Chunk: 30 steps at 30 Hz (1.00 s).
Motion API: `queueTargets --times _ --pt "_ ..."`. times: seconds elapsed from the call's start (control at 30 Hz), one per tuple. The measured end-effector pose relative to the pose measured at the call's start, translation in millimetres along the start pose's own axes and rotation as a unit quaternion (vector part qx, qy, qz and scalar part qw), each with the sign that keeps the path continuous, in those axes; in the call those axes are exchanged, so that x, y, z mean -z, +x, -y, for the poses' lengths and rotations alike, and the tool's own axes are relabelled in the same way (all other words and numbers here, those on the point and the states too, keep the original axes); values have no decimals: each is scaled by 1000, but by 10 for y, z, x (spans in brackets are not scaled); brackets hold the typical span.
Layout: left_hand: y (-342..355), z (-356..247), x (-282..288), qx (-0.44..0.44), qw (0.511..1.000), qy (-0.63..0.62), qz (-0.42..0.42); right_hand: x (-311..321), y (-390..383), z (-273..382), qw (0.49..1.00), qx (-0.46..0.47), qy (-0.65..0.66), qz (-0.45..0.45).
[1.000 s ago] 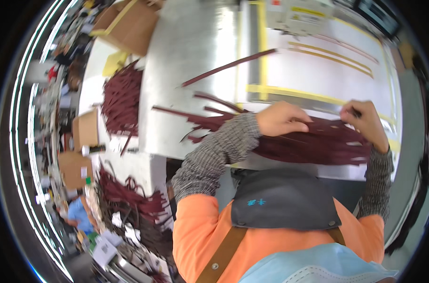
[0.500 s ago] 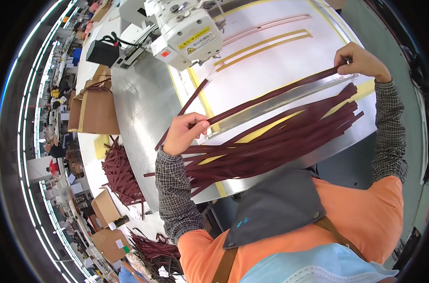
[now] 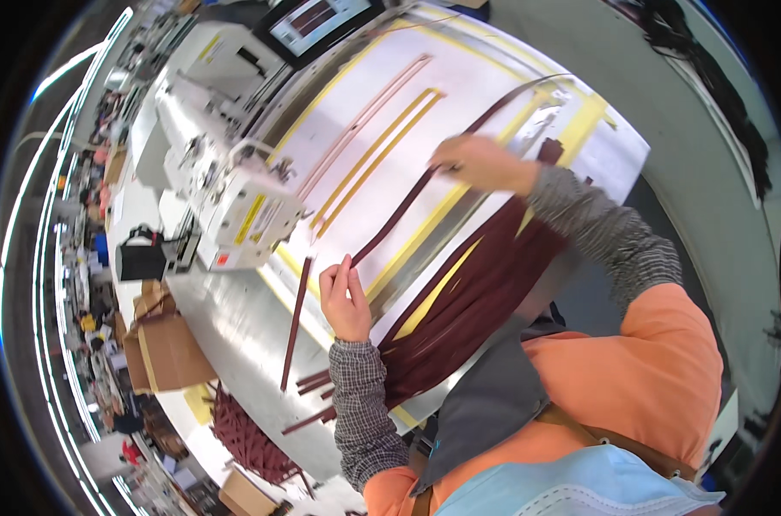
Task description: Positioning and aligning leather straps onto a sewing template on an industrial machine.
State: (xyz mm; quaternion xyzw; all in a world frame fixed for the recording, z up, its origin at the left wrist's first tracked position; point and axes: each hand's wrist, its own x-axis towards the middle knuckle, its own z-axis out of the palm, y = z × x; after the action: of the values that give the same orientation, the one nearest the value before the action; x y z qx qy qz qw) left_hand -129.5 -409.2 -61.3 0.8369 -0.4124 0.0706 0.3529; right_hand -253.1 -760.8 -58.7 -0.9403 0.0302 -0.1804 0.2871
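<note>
A long maroon strip [image 3: 392, 216] runs diagonally over the white board [image 3: 373, 120] with yellow tape. My left hand [image 3: 345, 303] pinches its lower end. My right hand [image 3: 483, 163], blurred, is closed on the same strip farther up, and the strip's far end extends beyond it to the upper right. Under my forearms lies a bundle of maroon strips [image 3: 459, 327]. A single short strip [image 3: 296, 322] lies left of my left hand. Narrow tan [image 3: 373, 162] and pink [image 3: 364, 115] rectangular outlines mark the board.
A white sewing machine head [image 3: 244, 211] and a screen [image 3: 317, 26] stand at the upper left. A black box [image 3: 139, 256], cardboard box [image 3: 171, 353] and strip pile [image 3: 244, 439] are on the left. The metal table [image 3: 227, 348] surrounds the board's lower left.
A strip was lifted from the bundle onto the board between my hands. My right hand has since slid down along it, leaving its far end beyond. The view has turned.
</note>
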Motion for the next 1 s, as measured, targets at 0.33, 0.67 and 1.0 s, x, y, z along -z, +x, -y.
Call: queueTargets --times 0.33,0.67,1.0 --pt "-56 -149 -29 236 918 -317 27 -702 288 1010 971 72 157 165" --pt "-113 -89 -34 239 944 -226 -30 -801 194 1130 965 58 211 141" --pt "-185 -93 -94 273 907 -318 -36 -786 163 1206 973 80 183 118"
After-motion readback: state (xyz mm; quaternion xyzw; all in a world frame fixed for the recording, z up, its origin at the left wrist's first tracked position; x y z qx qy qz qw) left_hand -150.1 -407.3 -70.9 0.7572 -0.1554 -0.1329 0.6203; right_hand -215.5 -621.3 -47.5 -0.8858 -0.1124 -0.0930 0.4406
